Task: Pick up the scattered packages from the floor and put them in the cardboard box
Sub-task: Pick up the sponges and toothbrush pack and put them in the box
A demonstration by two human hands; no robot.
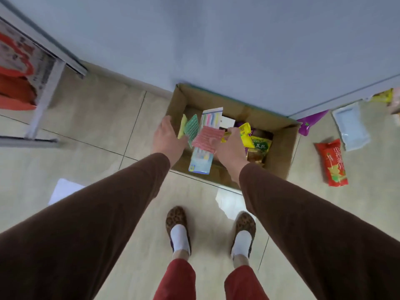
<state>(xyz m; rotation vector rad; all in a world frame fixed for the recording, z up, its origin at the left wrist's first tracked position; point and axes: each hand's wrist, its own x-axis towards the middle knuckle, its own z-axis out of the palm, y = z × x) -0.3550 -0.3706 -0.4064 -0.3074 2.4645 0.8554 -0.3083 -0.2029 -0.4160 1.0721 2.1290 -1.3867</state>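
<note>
Packages lay partly in the cardboard box (281, 148) and partly on the tiled floor (104, 118) around it. The box stood open against the pale blue wall (216, 40), just ahead of the person's feet in leopard-print slippers (177, 221). Both hands reached over the box's near side from brown sleeves (108, 213). The left hand (166, 135) was spread, fingers apart, touching the side of a yellow and green pack (190, 128) that stood tilted at the box's left end; whether it gripped that pack could not be told. The right hand (231, 146) was closed around the edge of a pink sponge pack (207, 138), which lay on top of a long white card of coloured items (207, 124) leaning over the box's near wall. Just right of that hand sat a yellow packet (246, 133) and a green-labelled snack bag (260, 146), both inside the box.

On the floor to the right of the box, well apart from the hands, lay a red snack packet (332, 163), a clear plastic tray pack (350, 128) beyond it, and a purple bag (309, 124) touching the box's far right corner. A yellow packet (384, 97) showed at the right edge near the wall. A white sheet (65, 189) lay on the floor to the left, partly behind the left sleeve. A metal shelf frame (43, 100) stood at far left
</note>
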